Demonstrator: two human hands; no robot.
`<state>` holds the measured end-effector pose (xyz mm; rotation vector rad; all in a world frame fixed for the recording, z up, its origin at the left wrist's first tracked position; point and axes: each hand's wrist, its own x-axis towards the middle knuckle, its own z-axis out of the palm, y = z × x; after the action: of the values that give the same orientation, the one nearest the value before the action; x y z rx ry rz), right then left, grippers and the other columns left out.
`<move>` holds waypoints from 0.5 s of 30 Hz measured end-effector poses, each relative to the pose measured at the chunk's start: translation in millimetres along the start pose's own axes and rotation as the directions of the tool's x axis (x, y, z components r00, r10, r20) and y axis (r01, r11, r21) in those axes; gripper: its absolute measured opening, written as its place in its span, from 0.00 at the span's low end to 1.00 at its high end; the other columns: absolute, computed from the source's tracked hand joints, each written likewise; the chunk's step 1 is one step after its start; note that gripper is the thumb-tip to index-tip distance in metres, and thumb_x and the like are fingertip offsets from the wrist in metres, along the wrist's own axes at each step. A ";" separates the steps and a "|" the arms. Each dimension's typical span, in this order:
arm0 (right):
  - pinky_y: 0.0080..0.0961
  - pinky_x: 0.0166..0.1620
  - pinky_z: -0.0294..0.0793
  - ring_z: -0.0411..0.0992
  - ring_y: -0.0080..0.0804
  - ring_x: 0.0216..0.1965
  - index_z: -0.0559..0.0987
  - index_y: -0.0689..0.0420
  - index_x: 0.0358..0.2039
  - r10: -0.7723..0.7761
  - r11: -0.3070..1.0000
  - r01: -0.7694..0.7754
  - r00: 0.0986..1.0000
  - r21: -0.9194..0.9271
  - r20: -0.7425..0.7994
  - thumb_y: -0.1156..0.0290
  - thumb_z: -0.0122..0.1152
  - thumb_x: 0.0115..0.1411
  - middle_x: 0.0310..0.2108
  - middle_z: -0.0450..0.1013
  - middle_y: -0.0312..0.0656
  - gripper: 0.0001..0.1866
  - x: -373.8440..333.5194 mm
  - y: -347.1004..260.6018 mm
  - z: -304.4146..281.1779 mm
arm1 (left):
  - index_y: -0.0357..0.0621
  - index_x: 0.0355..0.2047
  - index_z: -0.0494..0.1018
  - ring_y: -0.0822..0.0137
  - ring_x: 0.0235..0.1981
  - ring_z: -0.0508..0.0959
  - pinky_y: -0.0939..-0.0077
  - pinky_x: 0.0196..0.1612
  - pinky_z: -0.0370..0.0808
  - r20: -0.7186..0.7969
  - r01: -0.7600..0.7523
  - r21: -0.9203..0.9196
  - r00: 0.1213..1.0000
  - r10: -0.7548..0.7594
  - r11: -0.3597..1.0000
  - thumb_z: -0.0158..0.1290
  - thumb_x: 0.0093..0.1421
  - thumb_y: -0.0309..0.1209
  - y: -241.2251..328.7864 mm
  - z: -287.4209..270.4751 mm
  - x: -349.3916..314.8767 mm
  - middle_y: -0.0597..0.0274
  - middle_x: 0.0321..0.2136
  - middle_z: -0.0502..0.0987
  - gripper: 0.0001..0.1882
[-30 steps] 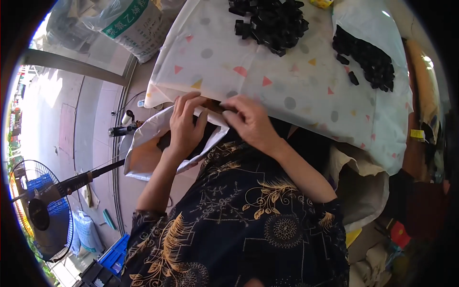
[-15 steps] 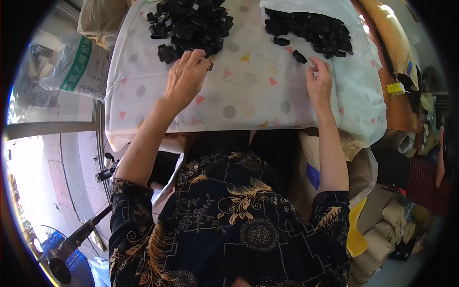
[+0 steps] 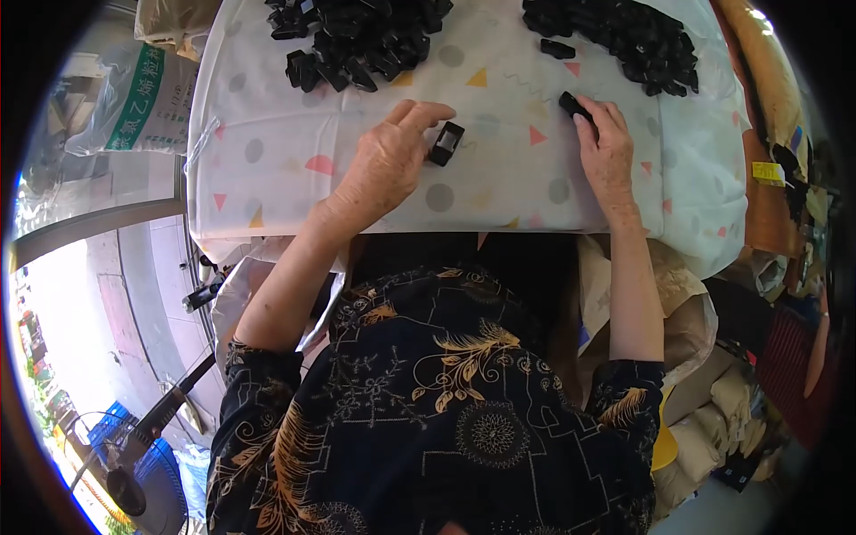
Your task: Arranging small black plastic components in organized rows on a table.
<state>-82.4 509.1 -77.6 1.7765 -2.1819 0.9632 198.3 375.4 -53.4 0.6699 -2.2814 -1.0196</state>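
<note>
My left hand (image 3: 385, 162) is over the middle left of the table, fingers bent, holding a small black rectangular frame-like piece (image 3: 446, 144) at its right side. The thumb side of this grip is partly hidden. To the right, my right hand (image 3: 608, 153) has its thumb and fingertips closed on another small black piece (image 3: 572, 104). Beyond the left hand lies a heaped pile of black plastic pieces (image 3: 357, 40). A second group of black pieces (image 3: 624, 40) is spread beyond the right hand, with a single black piece (image 3: 557, 48) lying apart from it.
A white patterned cloth (image 3: 294, 192) covers the table. Bags stand at the left, one white with a green band (image 3: 143, 98). An open sack (image 3: 687, 321) is below the table's right edge. A fan (image 3: 134, 473) stands at lower left. Another person's red sleeve (image 3: 794, 366) shows far right.
My left hand has moved right and nearer, away from the left pile, with the black piece. My right hand has closed on the piece that lay by its fingertips. The view has shifted slightly.
</note>
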 end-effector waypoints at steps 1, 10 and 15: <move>0.22 0.36 0.71 0.72 0.30 0.31 0.79 0.59 0.48 0.098 0.992 -0.101 0.994 0.081 0.038 0.78 0.60 0.61 0.35 0.73 0.40 0.13 -0.4 -5.2 0.7 | 0.48 0.46 0.72 0.52 0.38 0.80 0.60 0.37 0.77 0.081 -0.046 0.073 0.996 0.040 0.996 0.52 0.56 0.20 -0.7 -0.9 3.4 0.57 0.42 0.73 0.17; 0.18 0.38 0.72 0.71 0.22 0.33 0.79 0.62 0.46 0.210 0.836 -0.312 0.942 0.451 0.262 0.80 0.59 0.62 0.36 0.74 0.38 0.11 -13.4 -92.7 -6.0 | 0.50 0.45 0.72 0.52 0.37 0.79 0.61 0.36 0.77 0.315 -0.234 0.283 0.939 0.140 0.930 0.55 0.54 0.22 0.3 2.6 12.4 0.59 0.43 0.72 0.17; 0.25 0.41 0.75 0.75 0.32 0.38 0.79 0.62 0.43 0.024 0.879 -0.109 0.983 0.465 0.184 0.83 0.64 0.56 0.39 0.75 0.43 0.13 -15.0 -106.9 9.3 | 0.47 0.42 0.71 0.52 0.38 0.78 0.60 0.38 0.77 0.271 -0.123 0.172 0.960 0.074 0.977 0.59 0.52 0.25 -0.1 8.8 11.1 0.58 0.38 0.72 0.16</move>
<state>23.1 507.2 -52.6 2.0643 -2.2614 1.5238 184.5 372.8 -55.4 0.5120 -2.6394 -0.8987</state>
